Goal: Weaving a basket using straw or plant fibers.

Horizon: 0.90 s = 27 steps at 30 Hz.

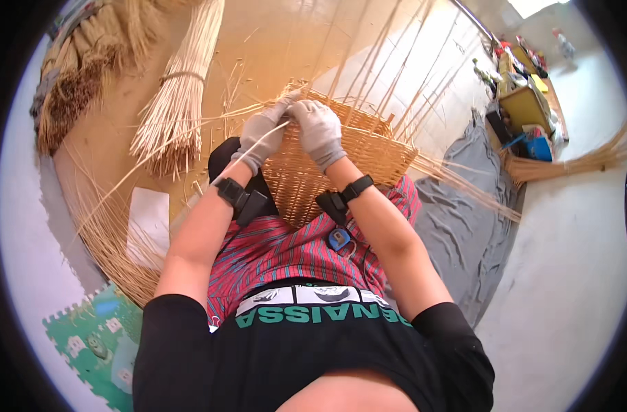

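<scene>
Black shirt (313, 357) nearest, six o'clock. Green foam mat (83, 343) at eight; tied straw bundle (179, 96) at ten. Gloved left hand (262, 134), eleven — fingers bent. Gloved right hand (317, 130), twelve — fingers curled close together. Whether either pinches, cannot tell. Both at wicker basket (365, 154), toward one. Grey cloth (457, 206), three.
</scene>
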Each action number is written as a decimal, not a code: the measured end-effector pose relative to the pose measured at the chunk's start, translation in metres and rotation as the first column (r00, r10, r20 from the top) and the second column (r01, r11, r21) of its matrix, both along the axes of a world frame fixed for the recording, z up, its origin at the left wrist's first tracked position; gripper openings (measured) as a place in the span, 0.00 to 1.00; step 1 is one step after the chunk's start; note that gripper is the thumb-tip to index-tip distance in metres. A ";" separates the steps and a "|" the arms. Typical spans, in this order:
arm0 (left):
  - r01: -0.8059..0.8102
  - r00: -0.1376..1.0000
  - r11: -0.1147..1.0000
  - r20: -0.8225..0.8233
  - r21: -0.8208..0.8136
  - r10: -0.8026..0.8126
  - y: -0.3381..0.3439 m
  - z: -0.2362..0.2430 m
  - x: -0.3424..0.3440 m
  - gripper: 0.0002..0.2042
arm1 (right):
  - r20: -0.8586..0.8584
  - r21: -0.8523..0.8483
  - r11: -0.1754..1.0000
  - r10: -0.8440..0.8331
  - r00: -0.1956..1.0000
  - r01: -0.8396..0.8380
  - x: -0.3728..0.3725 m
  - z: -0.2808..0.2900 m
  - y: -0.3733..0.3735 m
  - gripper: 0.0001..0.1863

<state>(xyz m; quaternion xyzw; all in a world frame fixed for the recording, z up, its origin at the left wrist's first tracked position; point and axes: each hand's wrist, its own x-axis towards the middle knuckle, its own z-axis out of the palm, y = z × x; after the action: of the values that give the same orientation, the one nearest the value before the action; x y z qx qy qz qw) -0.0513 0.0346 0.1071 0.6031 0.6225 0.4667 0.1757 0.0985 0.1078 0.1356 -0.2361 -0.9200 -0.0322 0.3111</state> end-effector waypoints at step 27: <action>0.019 0.990 0.989 -0.139 -0.148 -0.039 -0.002 -0.007 0.008 0.24 | -0.047 -0.259 0.966 0.008 0.999 -0.020 0.032 0.063 0.012 0.09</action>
<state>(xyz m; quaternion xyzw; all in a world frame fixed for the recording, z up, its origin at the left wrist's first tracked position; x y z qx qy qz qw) -0.0436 0.0327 0.0997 0.6292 0.6571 0.3734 0.1815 0.1309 0.1198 0.1982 -0.2688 -0.9107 0.0961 0.2986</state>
